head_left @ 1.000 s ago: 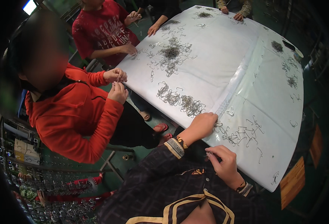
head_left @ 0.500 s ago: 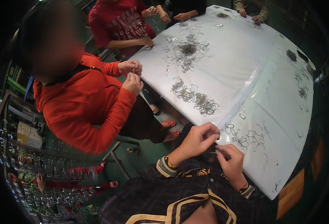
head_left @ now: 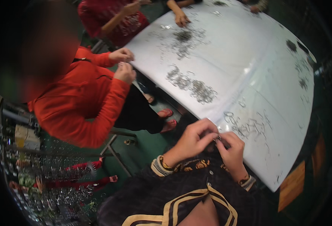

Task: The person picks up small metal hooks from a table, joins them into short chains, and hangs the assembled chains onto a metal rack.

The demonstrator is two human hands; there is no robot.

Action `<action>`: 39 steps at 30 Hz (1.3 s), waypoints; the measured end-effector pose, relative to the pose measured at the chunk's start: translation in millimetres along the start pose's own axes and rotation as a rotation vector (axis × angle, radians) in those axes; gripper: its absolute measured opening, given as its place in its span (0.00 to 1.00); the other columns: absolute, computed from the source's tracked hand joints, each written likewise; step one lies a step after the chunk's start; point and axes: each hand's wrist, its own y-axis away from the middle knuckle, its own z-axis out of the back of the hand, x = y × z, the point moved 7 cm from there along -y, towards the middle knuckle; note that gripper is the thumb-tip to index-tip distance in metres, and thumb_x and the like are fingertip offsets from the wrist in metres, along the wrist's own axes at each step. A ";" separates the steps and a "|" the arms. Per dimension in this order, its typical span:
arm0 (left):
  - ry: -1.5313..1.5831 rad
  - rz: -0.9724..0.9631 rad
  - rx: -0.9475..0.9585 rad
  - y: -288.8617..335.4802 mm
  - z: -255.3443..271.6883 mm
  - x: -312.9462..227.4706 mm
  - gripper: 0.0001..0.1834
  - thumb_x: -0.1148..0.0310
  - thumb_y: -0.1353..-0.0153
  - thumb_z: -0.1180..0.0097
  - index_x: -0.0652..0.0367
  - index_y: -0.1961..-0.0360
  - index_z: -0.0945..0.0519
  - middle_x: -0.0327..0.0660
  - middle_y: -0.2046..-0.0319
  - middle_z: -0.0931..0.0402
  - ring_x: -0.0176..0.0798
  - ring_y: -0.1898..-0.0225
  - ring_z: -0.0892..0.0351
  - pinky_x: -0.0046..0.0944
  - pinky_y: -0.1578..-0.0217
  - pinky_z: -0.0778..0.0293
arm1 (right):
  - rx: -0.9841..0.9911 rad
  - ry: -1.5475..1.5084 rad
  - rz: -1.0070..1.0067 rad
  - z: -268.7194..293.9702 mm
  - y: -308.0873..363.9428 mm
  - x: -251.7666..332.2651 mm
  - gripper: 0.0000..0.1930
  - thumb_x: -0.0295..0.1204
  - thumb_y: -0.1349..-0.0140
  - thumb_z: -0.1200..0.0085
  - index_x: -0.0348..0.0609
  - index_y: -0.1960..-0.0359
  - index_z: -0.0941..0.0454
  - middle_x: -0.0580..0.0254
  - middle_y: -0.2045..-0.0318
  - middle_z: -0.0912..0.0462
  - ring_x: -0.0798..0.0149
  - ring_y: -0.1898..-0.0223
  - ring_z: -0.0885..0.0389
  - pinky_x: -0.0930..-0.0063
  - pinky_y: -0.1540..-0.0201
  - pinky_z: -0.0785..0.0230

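My left hand (head_left: 197,138) and my right hand (head_left: 231,150) meet in front of me at the near edge of the white-covered table (head_left: 226,71). Both are closed, thumbs and fingertips pinched around a small metal piece (head_left: 218,139). Its exact shape is mostly hidden by the fingers and blur. Just beyond my fingertips lies a loose scatter of bent wire hooks (head_left: 254,127). A denser heap of wire hooks (head_left: 201,91) sits farther off to the left.
A person in an orange jacket (head_left: 79,101) stands at the left, hands pinched together. Other people work along the far side, near another hook pile (head_left: 183,36). A rack hung with metal pieces (head_left: 57,180) stands lower left. A wooden board (head_left: 292,186) is at the right.
My hands have drawn together, the right one rising to meet the left. The whole view has shifted slightly. A person at the far side now reaches down toward the far hook pile.
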 end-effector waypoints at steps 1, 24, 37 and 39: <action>-0.023 -0.044 0.007 -1.6 -1.0 1.5 0.04 0.77 0.42 0.40 0.64 0.66 0.22 0.38 0.71 0.27 0.27 0.74 0.30 0.29 0.73 0.34 | -0.025 -0.067 -0.009 -1.0 0.3 -3.8 0.10 0.16 0.47 0.40 0.35 0.61 0.17 0.56 0.70 0.19 0.65 0.75 0.19 0.76 0.72 0.27; 0.059 0.047 0.048 3.2 -20.3 23.1 0.03 0.81 0.34 0.50 0.65 0.60 0.27 0.44 0.61 0.23 0.35 0.57 0.23 0.34 0.53 0.28 | -0.024 -0.156 0.012 10.4 -6.1 -23.2 0.08 0.21 0.47 0.37 0.35 0.64 0.17 0.58 0.67 0.19 0.69 0.73 0.20 0.76 0.71 0.27; -0.014 -0.103 0.021 8.1 -17.2 1.5 0.04 0.82 0.36 0.51 0.65 0.61 0.29 0.46 0.62 0.24 0.36 0.60 0.22 0.35 0.55 0.27 | -0.231 0.669 -0.201 55.9 -85.4 -148.0 0.09 0.30 0.46 0.37 0.41 0.65 0.15 0.57 0.71 0.19 0.52 0.61 0.23 0.59 0.55 0.32; -0.010 -0.109 0.020 8.8 -15.8 -0.6 0.04 0.82 0.36 0.50 0.65 0.61 0.29 0.46 0.63 0.24 0.36 0.60 0.22 0.34 0.56 0.27 | -0.223 0.681 -0.203 55.2 -87.3 -147.2 0.08 0.29 0.46 0.37 0.41 0.66 0.15 0.57 0.71 0.19 0.52 0.62 0.22 0.60 0.57 0.30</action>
